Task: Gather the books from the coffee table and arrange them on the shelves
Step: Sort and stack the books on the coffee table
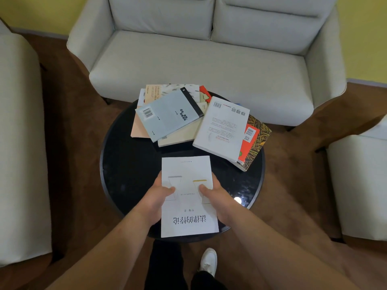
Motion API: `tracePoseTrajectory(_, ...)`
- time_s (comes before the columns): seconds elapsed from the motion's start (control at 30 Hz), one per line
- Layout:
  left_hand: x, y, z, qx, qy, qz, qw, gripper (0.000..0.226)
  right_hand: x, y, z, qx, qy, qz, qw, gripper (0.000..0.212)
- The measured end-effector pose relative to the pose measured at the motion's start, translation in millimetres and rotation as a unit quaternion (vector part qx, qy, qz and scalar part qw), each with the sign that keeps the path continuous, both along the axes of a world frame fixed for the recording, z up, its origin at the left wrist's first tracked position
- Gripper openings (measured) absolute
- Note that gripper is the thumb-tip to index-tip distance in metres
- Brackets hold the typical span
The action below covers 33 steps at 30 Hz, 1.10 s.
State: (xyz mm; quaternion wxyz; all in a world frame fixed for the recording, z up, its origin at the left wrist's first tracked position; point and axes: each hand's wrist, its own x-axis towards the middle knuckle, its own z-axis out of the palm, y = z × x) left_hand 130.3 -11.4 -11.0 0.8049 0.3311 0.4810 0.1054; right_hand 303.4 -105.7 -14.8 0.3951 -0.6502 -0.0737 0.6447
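A white shoe (pixel 208 261) is seen on the brown floor (pixel 73 143) at the bottom. Just past it, a thin white book (pixel 186 168) with black writing is held over the near edge of the round black bench (pixel 125 164). It is gripped by both hands. The left hand (pixel 155 198) is curled round its left edge and the right hand (pixel 218 198) round its right edge, with both thumbs pressed on the cover. Further back on the bench, more books are left in a messy heap. A pale blue book (pixel 167 114) is laid on top at the left. A big white book (pixel 222 128) is laid over an orange and green book (pixel 256 141) at the right. Behind the bench, a light grey sofa (pixel 199 59) is set against a yellow wall (pixel 366 38).
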Motion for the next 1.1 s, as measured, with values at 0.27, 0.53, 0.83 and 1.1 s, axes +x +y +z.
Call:
tracePoseTrajectory(0.27,16.4,13.1,-1.3,0.059,0.077,-0.007,0.995,0.052,2.1,4.5,-0.1,-0.007,0.034,-0.069,0.997,0.032)
tracePoseTrajectory(0.53,11.4,24.7,-0.6,0.108,0.157,-0.056,0.98,0.052,18.0,4.7,-6.0,0.018,-0.096,0.033,0.995,0.037)
tracePoseTrajectory(0.83,27.9,153.2,-7.0,0.387,0.312,-0.055,0.866,0.037,98.9,55.1,4.1,-0.049,-0.406,-0.021,0.912,0.015)
tracePoseTrajectory(1.1,63.6,245.7,-8.9,0.46,0.414,-0.239,0.748,0.042,122.6,94.9,-7.1,-0.213,-0.404,-0.016,0.889,0.055)
